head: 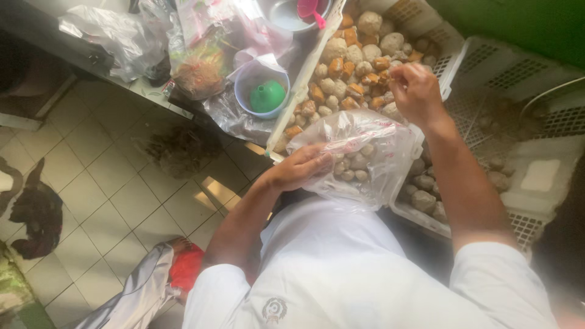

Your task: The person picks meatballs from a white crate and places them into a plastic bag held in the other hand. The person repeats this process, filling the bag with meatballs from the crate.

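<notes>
A green funnel (268, 95) sits in a pale blue bowl (244, 82); the scoop (309, 9) is pink.

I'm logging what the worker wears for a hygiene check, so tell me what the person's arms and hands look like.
Both arms are bare from the elbow down, with short white sleeves ending near the elbows. The white shirt carries a small round dark emblem low on the front. The left hand and right hand wear no gloves; no rings, watch or bracelet are visible.
</notes>
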